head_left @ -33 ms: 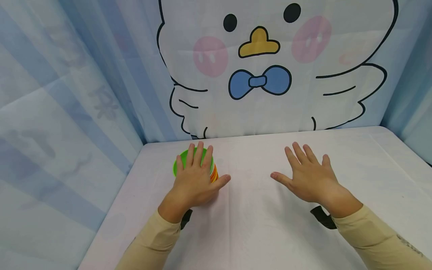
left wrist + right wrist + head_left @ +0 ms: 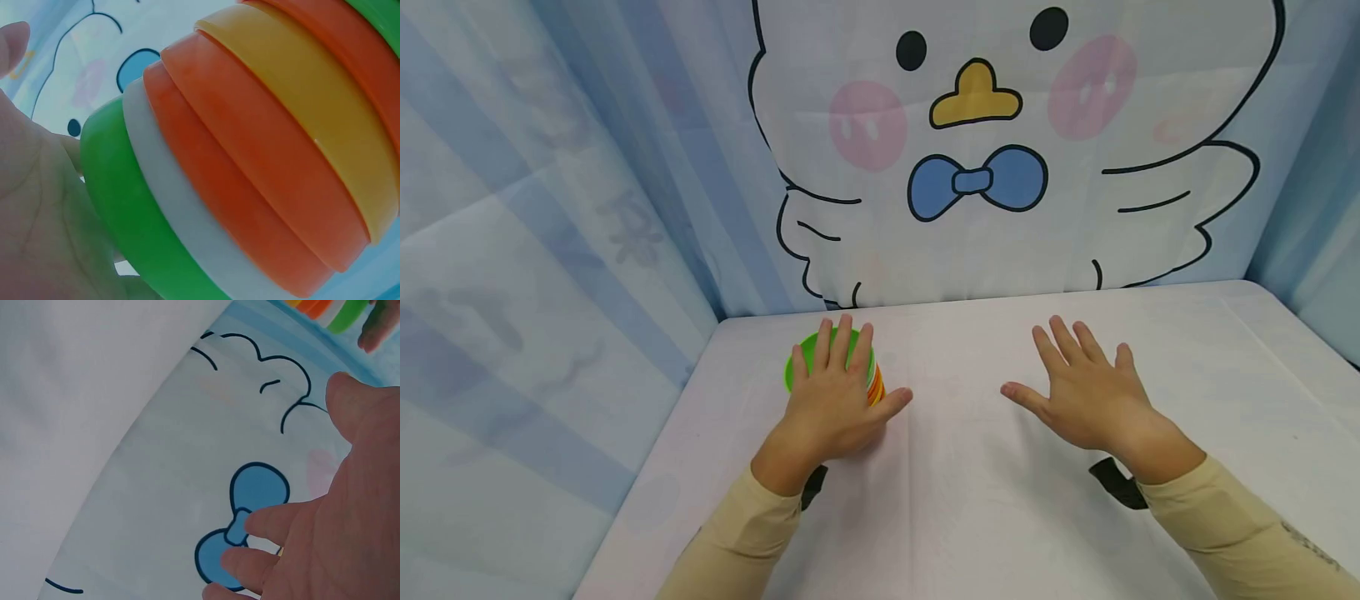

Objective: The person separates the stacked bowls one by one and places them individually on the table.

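A stack of round plastic pieces (image 2: 811,343), like nested bowls, stands at the table's back left. Its uppermost piece is green; beneath come white, orange and yellow bands (image 2: 250,144), seen close in the left wrist view. Over this stack my left hand (image 2: 835,404) is spread palm down with straight fingers, hiding much of it. Whether the palm touches the green piece I cannot tell. To the right, my right hand (image 2: 1093,400) hovers above the table with fingers spread, holding nothing. Part of the stack (image 2: 319,309) also shows at the top of the right wrist view.
A white cloth covers the table (image 2: 970,500). Behind it hangs a backdrop (image 2: 985,250) printed with a cartoon figure in a blue bow tie. A pale blue curtain (image 2: 535,292) borders the left side. Dark straps (image 2: 1117,483) show under both wrists.
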### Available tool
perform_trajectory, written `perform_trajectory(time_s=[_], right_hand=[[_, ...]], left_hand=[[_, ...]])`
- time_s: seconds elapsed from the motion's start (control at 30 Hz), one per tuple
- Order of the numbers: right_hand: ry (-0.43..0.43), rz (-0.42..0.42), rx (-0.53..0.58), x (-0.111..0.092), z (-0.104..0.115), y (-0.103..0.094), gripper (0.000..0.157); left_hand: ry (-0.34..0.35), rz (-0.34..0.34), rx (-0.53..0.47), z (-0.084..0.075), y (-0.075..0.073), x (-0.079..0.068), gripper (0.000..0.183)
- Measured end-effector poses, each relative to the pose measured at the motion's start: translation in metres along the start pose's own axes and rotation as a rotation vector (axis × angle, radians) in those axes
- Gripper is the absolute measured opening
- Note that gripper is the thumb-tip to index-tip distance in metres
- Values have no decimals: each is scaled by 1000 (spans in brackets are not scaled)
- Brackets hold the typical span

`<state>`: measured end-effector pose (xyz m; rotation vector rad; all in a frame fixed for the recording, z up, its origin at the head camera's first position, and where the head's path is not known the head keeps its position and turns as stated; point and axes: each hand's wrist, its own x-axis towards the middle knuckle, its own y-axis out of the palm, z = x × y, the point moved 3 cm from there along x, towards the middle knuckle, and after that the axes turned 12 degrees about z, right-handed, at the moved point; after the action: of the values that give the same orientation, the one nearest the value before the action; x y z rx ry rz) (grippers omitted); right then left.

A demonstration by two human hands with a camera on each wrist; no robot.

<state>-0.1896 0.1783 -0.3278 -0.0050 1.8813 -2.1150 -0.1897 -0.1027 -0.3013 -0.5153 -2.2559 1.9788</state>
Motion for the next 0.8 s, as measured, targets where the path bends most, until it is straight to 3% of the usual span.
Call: perform_trajectory(time_s=[0.13,0.33,0.43,0.6,0.8], right_hand=[[-4,-2,11,0,-1,1,108],[-48,-66,57,-1,3,-3,101],[-91,-113,81,-1,7,-5,99],[-169,-173,135,1,15,-7,98],[-230,-187,238,6,25,-4,98]], left_hand=[[36,-49,-40,4,0,1,96],[198,-305,-259,29,-5,-8,98],[255,-367,-384,46,-5,-14,97],[250,-378,-542,69,1,-15,97],[245,-340,-734,86,17,-8,105]])
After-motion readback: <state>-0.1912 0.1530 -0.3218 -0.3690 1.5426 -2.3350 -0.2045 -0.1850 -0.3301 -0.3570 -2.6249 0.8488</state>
